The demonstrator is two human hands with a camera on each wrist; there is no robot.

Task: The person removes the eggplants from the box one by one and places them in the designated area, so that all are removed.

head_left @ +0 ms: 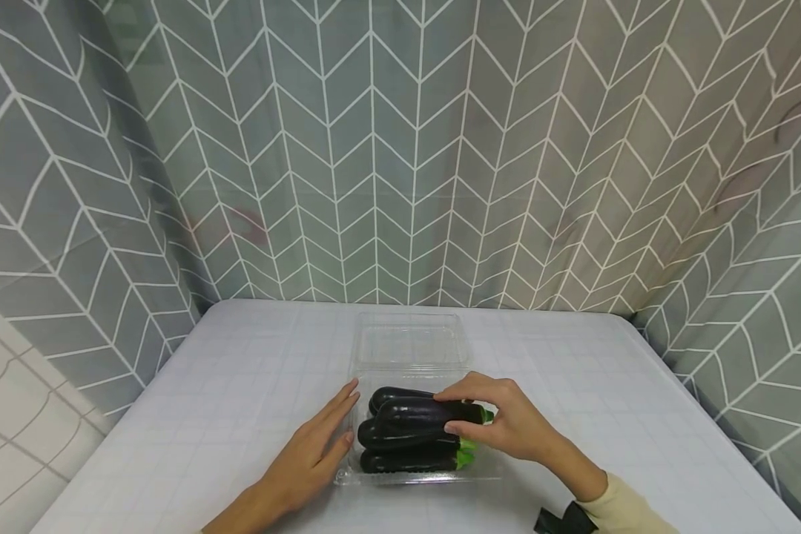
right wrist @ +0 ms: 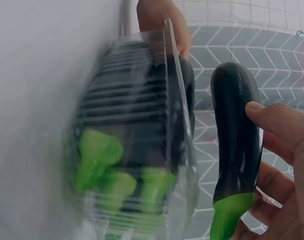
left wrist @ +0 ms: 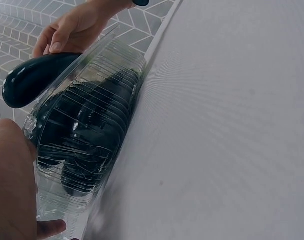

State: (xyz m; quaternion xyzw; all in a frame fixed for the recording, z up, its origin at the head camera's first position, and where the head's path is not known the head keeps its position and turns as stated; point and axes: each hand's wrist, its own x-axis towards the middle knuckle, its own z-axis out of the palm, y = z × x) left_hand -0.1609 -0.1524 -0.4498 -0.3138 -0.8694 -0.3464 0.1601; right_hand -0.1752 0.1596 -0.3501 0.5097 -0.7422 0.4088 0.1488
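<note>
Chevron curtains ring the white table (head_left: 240,386). Her right hand (head_left: 507,423) grasps the top eggplant (head_left: 427,411) above the clear clamshell box (head_left: 410,348), seemingly just clear of the three eggplants inside; the left hand (head_left: 314,452) lies flat against the box's left wall.

Left hand (head_left: 317,445) lies flat, fingers straight and together, pointing away from body, palm side pressed against left wall of what it steadies; forearm bare, angled in from near desk edge. Right hand (head_left: 500,423) arched, thumb and curled fingers pinching from above; wrist bent, pale sleeve at cuff.
</note>
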